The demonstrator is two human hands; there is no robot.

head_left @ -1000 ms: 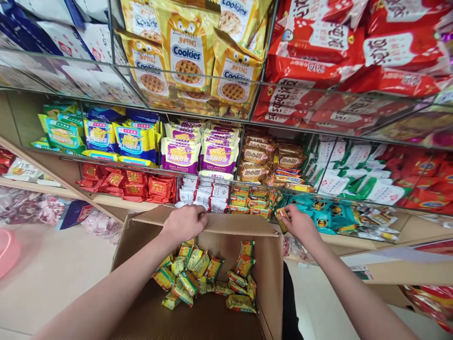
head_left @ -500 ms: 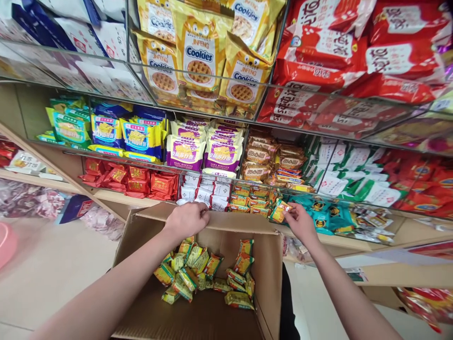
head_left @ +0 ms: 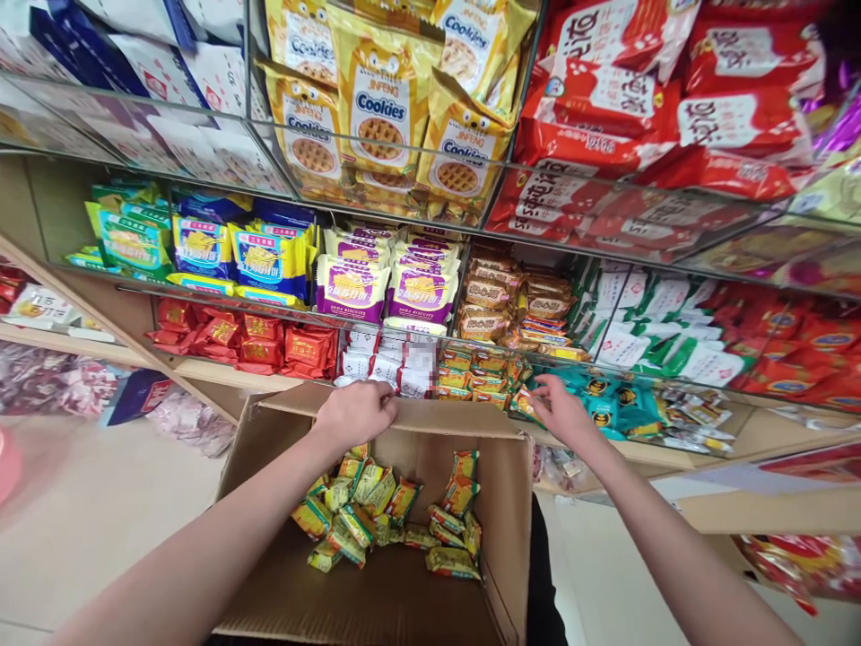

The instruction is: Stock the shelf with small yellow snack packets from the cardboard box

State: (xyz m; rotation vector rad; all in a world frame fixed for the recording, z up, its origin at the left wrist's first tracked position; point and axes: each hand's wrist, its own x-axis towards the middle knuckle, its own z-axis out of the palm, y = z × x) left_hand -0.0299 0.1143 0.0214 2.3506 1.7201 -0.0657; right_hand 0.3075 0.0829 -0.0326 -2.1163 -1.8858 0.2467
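Note:
My left hand (head_left: 356, 414) is closed over the far rim of an open cardboard box (head_left: 504, 556). Inside the box lie several small yellow, green and orange snack packets (head_left: 369, 502), gathered in two loose groups. At the lower shelf, my right hand (head_left: 565, 413) has its thumb and fingers apart beside a single snack packet (head_left: 526, 405) of the same colours. That packet sits at the right end of rows of similar packets (head_left: 471, 372). The fingertips are very near it or touching; I cannot tell which.
Teal packets (head_left: 612, 399) lie right of my right hand, and small white packets (head_left: 387, 363) behind my left. Above runs a clear shelf guard (head_left: 396, 202) fronting yellow cookie bags (head_left: 383, 108). Red packets (head_left: 256, 341) fill the lower left. Pale tiles (head_left: 134, 511) form the floor.
My right hand has opened its pinch, and the packet it held now rests slightly lower at the shelf's front. My left hand stays on the box.

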